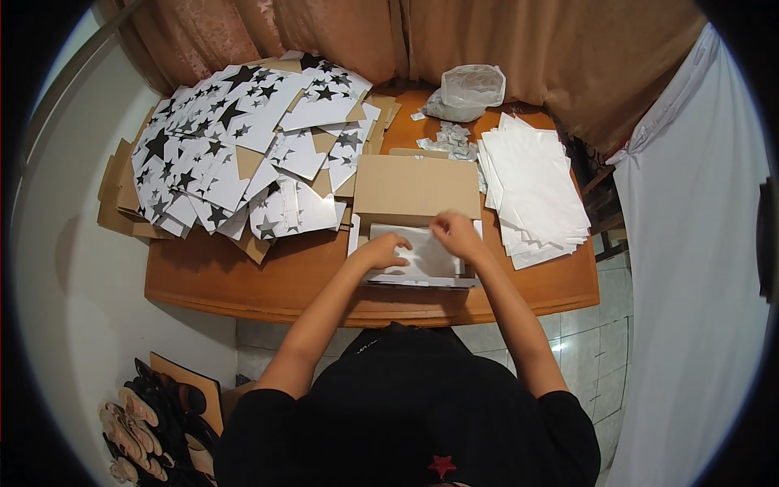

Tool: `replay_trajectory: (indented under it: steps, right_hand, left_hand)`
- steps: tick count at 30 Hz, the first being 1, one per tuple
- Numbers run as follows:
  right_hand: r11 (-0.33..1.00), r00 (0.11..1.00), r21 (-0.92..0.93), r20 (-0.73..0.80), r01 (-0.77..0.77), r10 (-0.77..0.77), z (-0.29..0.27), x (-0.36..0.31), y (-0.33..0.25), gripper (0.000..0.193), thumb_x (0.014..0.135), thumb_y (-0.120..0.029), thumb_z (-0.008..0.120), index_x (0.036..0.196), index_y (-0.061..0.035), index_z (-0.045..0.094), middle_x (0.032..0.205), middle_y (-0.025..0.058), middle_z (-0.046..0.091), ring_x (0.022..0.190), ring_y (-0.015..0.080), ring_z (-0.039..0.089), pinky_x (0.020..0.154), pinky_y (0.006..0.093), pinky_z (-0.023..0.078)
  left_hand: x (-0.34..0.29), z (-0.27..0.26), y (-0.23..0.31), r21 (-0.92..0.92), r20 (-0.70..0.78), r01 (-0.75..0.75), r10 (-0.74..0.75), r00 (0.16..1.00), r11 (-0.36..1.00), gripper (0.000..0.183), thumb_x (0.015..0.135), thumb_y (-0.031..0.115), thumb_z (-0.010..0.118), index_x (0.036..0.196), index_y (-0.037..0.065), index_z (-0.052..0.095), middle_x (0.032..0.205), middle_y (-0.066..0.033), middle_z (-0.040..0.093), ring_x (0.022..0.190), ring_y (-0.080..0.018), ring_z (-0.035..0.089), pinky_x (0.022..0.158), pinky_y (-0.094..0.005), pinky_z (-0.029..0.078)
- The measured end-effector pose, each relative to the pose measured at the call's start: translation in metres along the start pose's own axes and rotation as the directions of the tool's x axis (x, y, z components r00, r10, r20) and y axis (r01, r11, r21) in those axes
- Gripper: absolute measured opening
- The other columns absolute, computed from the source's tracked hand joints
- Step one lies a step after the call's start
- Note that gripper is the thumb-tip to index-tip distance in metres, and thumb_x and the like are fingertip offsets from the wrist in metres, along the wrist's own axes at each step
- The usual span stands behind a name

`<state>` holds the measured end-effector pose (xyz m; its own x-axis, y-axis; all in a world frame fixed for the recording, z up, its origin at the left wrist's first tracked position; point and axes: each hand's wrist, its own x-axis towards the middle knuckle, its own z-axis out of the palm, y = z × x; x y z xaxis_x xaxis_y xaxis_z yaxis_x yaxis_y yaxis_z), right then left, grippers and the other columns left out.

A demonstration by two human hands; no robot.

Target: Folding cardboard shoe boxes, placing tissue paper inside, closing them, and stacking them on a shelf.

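An open cardboard box [418, 185] stands near the table's front edge, its brown lid raised at the back. Inside lies a sheet of white paper [430, 258]. My left hand [383, 252] reaches over the box's left side, thumb and fingers apart on the paper. Above the right part of the box is my right hand [456, 234], slightly blurred, with its fingers curled together. Whatever they may hold is too small or hidden to make out.
A large heap of flat white boxes with black stars [219, 138] covers the table's left side. To the right lies a stack of white paper sheets [535, 191]. Behind the box are small silvery packets [453, 140] and a clear plastic bag [471, 89]. Shoes [134, 430] stand lower left.
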<state>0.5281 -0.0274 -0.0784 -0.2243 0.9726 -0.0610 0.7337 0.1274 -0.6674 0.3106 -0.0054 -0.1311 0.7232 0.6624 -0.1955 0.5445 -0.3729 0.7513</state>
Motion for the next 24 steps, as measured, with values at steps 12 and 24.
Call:
replay_trajectory:
  steps: [12, 24]
  right_hand:
    - [0.649, 0.748, 0.760, -0.406, -0.043, 0.525, -0.034, 0.043, 0.062, 0.055, 0.088, -0.036, 0.049, 0.124, 0.0035, 0.035, 0.099, 0.0142, 0.055, 0.092, 0.0183, 0.053, 0.081, 0.0296, 0.042]
    - [0.886, 0.714, 0.361, -0.698, 0.291, 0.050, 0.026, -0.092, 0.025, 0.018, 0.066, -0.011, 0.073, 0.074, -0.0020, 0.059, 0.103, 0.0137, 0.057, 0.103, 0.0261, 0.052, 0.086, 0.0331, 0.042]
  left_hand:
    - [-0.022, -0.018, -0.034, -0.542, -0.736, 0.000, -0.475, 0.482, 0.840, 0.044, 0.087, 0.019, 0.054, 0.125, 0.004, 0.037, 0.112, -0.0142, 0.050, 0.103, -0.0213, 0.048, 0.087, -0.0332, 0.040]
    - [-0.109, 0.069, 0.008, 0.178, -0.943, -0.134, 0.208, 0.260, 0.975, 0.041, 0.080, 0.019, 0.055, 0.116, 0.004, 0.046, 0.106, -0.0130, 0.048, 0.106, -0.0247, 0.043, 0.089, -0.0401, 0.028]
